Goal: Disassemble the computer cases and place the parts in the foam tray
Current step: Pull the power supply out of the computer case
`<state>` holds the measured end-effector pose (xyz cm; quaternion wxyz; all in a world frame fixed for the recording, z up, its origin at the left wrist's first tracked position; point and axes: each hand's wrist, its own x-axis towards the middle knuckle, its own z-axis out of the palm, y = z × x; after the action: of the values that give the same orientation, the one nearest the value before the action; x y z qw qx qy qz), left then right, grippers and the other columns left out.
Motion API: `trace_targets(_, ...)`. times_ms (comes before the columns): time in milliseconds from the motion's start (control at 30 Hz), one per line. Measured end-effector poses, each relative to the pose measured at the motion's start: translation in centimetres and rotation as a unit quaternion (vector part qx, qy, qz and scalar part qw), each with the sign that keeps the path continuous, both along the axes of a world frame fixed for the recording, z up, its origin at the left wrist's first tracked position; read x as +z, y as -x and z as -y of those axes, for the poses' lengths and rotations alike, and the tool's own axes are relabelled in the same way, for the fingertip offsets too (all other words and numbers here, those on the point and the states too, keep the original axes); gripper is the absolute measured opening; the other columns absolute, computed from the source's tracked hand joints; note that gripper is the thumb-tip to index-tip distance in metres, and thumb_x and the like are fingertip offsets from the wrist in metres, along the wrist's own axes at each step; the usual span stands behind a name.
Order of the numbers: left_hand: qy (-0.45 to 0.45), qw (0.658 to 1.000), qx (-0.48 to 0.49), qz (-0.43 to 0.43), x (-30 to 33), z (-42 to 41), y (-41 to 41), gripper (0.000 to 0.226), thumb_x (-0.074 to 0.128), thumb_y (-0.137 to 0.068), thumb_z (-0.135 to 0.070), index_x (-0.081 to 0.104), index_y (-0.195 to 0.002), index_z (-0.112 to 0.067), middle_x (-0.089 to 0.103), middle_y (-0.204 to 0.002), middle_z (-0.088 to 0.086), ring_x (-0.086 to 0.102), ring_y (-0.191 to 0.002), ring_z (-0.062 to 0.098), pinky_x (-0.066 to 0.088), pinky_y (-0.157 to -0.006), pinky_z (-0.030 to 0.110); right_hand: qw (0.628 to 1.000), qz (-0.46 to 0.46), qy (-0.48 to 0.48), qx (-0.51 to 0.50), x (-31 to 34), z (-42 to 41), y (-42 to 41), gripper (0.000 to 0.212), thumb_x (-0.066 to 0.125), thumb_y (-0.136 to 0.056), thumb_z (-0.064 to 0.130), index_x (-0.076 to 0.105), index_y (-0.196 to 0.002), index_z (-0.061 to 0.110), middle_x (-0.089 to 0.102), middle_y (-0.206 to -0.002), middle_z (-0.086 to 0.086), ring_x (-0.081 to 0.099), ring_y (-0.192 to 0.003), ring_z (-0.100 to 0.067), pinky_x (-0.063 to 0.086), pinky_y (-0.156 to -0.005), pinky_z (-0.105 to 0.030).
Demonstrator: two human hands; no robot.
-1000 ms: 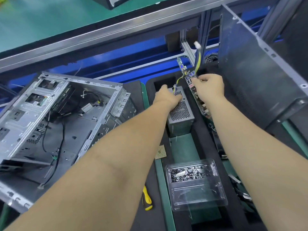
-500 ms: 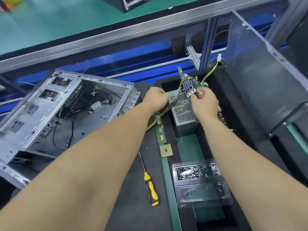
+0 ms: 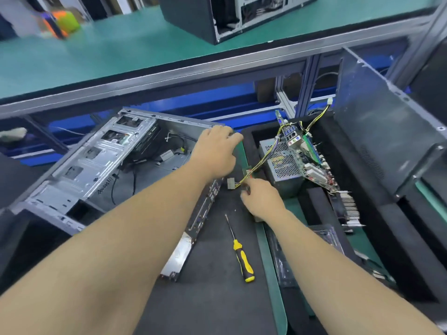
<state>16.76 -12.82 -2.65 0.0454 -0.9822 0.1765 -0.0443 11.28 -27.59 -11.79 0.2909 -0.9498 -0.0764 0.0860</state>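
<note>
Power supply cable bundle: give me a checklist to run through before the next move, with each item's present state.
1. Right hand has the cable bundle: cannot tell, fingers hidden.
2. Power supply seated in the foam tray: ok.
3. Motherboard stowed in the tray: ok, leaning on the supply.
4. Bundle inside the tray: not ok, its connector lies outside.
5. Left hand free: cannot tell, over the computer case edge.
6. Screwdriver out of the way: ok.

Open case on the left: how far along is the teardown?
Done: the power supply and the motherboard sit in the foam tray. In hand: the right hand works at the yellow cable bundle trailing from the tray, while the left hand rests on the open case. Left: black cables and a drive remain inside the case.
</note>
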Motion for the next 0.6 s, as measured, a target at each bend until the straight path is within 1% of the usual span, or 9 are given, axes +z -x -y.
trace_targets(100,0.043,0.998,0.029,-0.042,-0.2,-2.0,2.3,0.072,0.057,-0.089,-0.017,0.031,-0.157,-0.022,0.032,-0.159,0.009,0.033,-0.141,0.033,0.036,-0.110,0.048,0.998,-0.051,-0.011,-0.021,-0.2,-1.7,1.0,0.022,0.050,-0.091,0.026,0.064,-0.106,0.017,0.067,-0.108,-0.010,0.061,-0.100,-0.036,0.051,-0.078,-0.038)
trace_targets(167,0.082,0.993,0.057,-0.064,-0.6,-3.3,3.8,0.078,0.056,-0.090,-0.015,0.022,-0.160,-0.023,0.031,-0.158,0.008,0.036,-0.138,0.036,0.041,-0.106,0.050,0.996,-0.081,0.011,-0.019,-0.3,-2.7,1.6,0.020,0.052,-0.089,0.029,0.062,-0.100,0.016,0.067,-0.106,-0.009,0.060,-0.099,-0.035,0.052,-0.081,-0.038)
trace_targets(233,0.149,0.979,0.107,-0.093,-1.0,-4.0,5.2,0.082,0.053,-0.092,-0.014,0.012,-0.162,-0.023,0.033,-0.156,0.009,0.041,-0.134,0.037,0.043,-0.103,0.052,0.992,-0.109,0.062,0.000,-0.6,-3.7,2.1,0.024,0.056,-0.089,0.034,0.061,-0.103,0.015,0.066,-0.113,-0.009,0.061,-0.106,-0.034,0.049,-0.083,-0.036)
trace_targets(267,0.183,0.967,0.139,-0.109,-1.0,-3.9,5.6,0.082,0.051,-0.093,-0.014,0.009,-0.162,-0.023,0.035,-0.155,0.010,0.044,-0.132,0.037,0.043,-0.102,0.053,0.989,-0.118,0.095,0.009,-0.6,-4.0,2.4,0.029,0.059,-0.090,0.038,0.060,-0.107,0.015,0.065,-0.116,-0.009,0.061,-0.109,-0.033,0.045,-0.080,-0.033)
trace_targets(333,0.187,0.958,0.178,-0.122,-0.9,-3.8,6.4,0.069,0.047,-0.095,-0.014,0.016,-0.156,-0.020,0.052,-0.140,0.014,0.056,-0.114,0.039,0.048,-0.089,0.051,0.978,-0.129,0.161,0.028,-0.6,-4.4,3.3,0.037,0.067,-0.086,0.047,0.059,-0.106,0.017,0.066,-0.117,-0.006,0.063,-0.110,-0.030,0.039,-0.075,-0.032)
trace_targets(400,0.156,0.963,0.188,-0.114,-0.8,-3.8,6.9,0.039,0.045,-0.095,-0.013,0.032,-0.131,-0.015,0.063,-0.110,0.014,0.057,-0.087,0.037,0.044,-0.071,0.043,0.960,-0.173,0.214,0.048,-0.7,-4.5,4.4,0.043,0.075,-0.077,0.051,0.057,-0.099,0.020,0.067,-0.113,-0.004,0.065,-0.102,-0.028,0.043,-0.074,-0.031)
trace_targets(467,0.166,0.961,0.191,-0.111,-0.8,-4.2,7.4,0.017,0.044,-0.096,-0.013,0.032,-0.109,-0.014,0.058,-0.094,0.012,0.053,-0.080,0.036,0.038,-0.068,0.039,0.945,-0.229,0.227,0.054,-1.1,-4.5,5.7,0.043,0.081,-0.073,0.044,0.061,-0.098,0.015,0.068,-0.109,-0.007,0.066,-0.095,-0.028,0.050,-0.075,-0.031)
trace_targets(533,0.187,0.958,0.183,-0.118,-1.0,-4.7,7.7,0.012,0.043,-0.099,-0.014,0.032,-0.103,-0.014,0.053,-0.087,0.009,0.053,-0.078,0.035,0.037,-0.066,0.039,0.952,-0.220,0.208,0.047,-1.4,-4.4,6.5,0.024,0.075,-0.077,0.028,0.056,-0.083,0.012,0.066,-0.099,-0.011,0.065,-0.086,-0.028,0.050,-0.071,-0.030)
trace_targets(600,0.190,0.959,0.168,-0.123,-1.0,-5.0,8.1,0.012,0.044,-0.099,-0.015,0.032,-0.102,-0.015,0.050,-0.082,0.006,0.052,-0.072,0.030,0.036,-0.064,0.039,0.969,-0.183,0.164,0.019,-1.2,-4.1,6.7,0.019,0.063,-0.084,0.020,0.047,-0.078,0.014,0.063,-0.094,-0.013,0.059,-0.086,-0.030,0.046,-0.070,-0.030)
